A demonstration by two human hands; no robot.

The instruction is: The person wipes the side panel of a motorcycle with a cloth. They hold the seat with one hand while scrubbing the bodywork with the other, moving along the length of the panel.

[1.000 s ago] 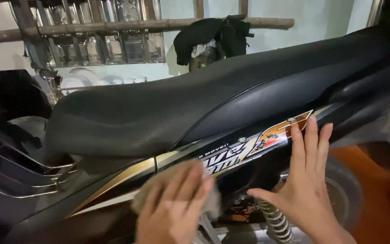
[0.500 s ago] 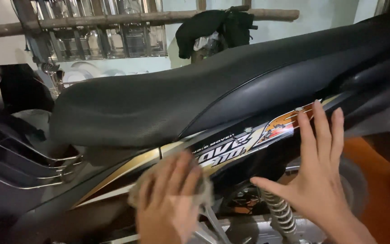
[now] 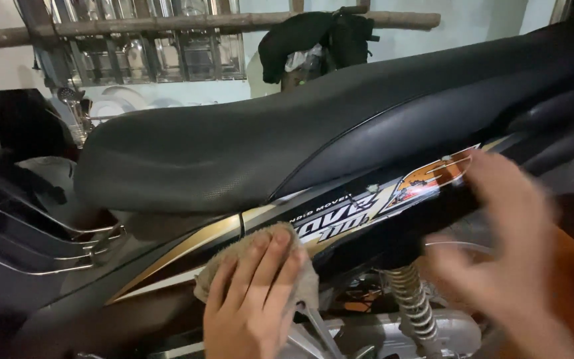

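A motorbike fills the frame, its long black seat (image 3: 267, 146) running from the left middle up to the upper right. Below the seat, the glossy side panel (image 3: 340, 223) with gold and white stripes slants across the middle; it looks hard and slick, so a cloth should slide on it easily.

Low in the centre, the left hand (image 3: 250, 302) lies flat with fingers spread, pressing a small tan rag (image 3: 260, 266) against the panel. The rag looks soft, limp and light, best held under a flat palm or bunched in the fingers.

At lower right, the right hand (image 3: 506, 259) is blurred, open with fingers apart, holding nothing; whether it touches the panel I cannot tell.

Beneath the panel, a coiled spring (image 3: 410, 302) stands at bottom centre. A dark jacket (image 3: 313, 36) hangs at upper centre.
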